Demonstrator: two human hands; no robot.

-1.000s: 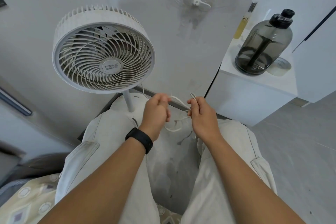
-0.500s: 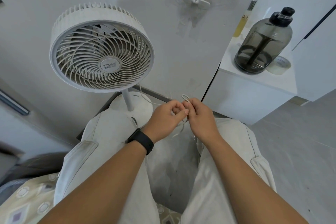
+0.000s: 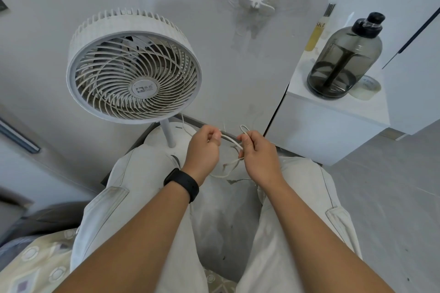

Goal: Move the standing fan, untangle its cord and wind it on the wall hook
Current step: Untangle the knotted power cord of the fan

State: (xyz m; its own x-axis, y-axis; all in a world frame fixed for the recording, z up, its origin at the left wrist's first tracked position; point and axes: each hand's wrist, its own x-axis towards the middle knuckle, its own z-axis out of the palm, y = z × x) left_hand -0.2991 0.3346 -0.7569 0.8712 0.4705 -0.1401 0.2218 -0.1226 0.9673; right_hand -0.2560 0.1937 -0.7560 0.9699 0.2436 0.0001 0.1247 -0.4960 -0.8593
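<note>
While the standing fan (image 3: pixel 134 71) stands against the wall, untangling is judged in hand: below it, left hand (image 3: pixel 202 147) and right hand (image 3: pixel 257 152) each pinch the cord (image 3: pixel 229 138). Next: free the loops, then reach the wall hook (image 3: pixel 256 4) up right of the fan.

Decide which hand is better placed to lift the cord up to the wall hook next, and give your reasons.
Probably the right hand: it pinches the cord's folded loop and sits almost below the wall hook. The left hand grips the fan-side strand, farther away.
</note>
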